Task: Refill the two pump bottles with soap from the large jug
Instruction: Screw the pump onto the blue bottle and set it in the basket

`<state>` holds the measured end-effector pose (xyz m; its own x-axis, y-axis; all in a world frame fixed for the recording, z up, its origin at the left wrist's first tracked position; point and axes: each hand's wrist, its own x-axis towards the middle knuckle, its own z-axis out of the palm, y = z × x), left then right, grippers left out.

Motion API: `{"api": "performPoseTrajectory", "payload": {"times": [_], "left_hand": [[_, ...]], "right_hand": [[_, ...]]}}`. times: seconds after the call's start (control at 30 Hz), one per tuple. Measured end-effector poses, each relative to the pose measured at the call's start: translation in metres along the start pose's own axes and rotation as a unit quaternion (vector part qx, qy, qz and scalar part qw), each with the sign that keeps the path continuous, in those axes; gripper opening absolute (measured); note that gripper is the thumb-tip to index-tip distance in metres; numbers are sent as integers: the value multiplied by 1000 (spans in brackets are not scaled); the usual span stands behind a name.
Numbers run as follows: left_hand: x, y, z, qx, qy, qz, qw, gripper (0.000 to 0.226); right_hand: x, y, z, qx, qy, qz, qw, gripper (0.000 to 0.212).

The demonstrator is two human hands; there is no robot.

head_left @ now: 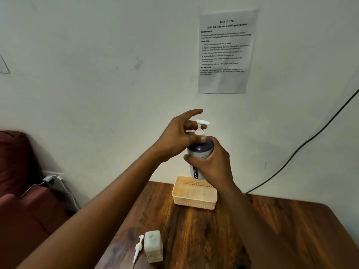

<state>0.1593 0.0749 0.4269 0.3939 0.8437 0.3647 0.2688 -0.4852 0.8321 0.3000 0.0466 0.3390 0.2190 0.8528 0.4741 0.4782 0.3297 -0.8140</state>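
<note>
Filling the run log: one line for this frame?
right hand: holds pump bottle above basket | left hand: at pump head | second bottle: open, on table, loose pump beside it

Dim, warm indoor light; wide-angle bending at edges (soft focus throughout).

I see a printed sheet (226,51) on the wall, a black cable (303,146) at right, a maroon sofa (21,200) at left.

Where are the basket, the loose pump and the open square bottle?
basket (194,204): head view, on its front wall.
loose pump (138,247): head view, on its collar, lying on the table.
open square bottle (153,249): head view, on its front face.
</note>
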Motion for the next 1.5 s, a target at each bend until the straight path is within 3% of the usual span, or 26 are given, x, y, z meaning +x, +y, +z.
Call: {"api": "performPoseTrajectory", "payload": {"times": [0.1, 0.2, 0.3, 0.37, 0.57, 0.8, 0.97, 1.07, 1.3, 1.5], "left_hand": [[3, 2, 3, 98, 78, 11, 992, 57], [6, 2, -1, 49, 50, -1, 998, 38], [7, 0, -11, -10, -54, -18, 998, 48], [7, 0, -15, -17, -80, -22, 996, 60], [9, -2, -1, 85, 78, 11, 993, 75], [12, -1, -17, -71, -48, -26, 996, 90], [10, 0, -5, 3, 57, -10, 998, 98], [9, 1, 5, 48, 104, 12, 993, 95], [12, -1, 1, 27, 67, 9, 997, 86], [13, -22, 12, 19, 89, 19, 996, 66]], "right_hand": [[0, -4, 1, -9, -2, -3, 1000, 72], [1, -1, 0, -5, -15, 11, 1000, 72], [0, 5, 1, 1, -23, 22, 1000, 74], [0, 6, 3, 2, -20, 21, 1000, 73], [3, -1, 5, -5, -12, 12, 1000, 74], [3, 4, 1, 22, -17, 27, 999, 73], [7, -3, -2, 7, -5, 9, 1000, 71], [5, -4, -1, 8, -9, 0, 1000, 72], [6, 6, -7, 23, -37, 12, 999, 70], [15, 22, -7, 12, -51, 16, 998, 71]]}}
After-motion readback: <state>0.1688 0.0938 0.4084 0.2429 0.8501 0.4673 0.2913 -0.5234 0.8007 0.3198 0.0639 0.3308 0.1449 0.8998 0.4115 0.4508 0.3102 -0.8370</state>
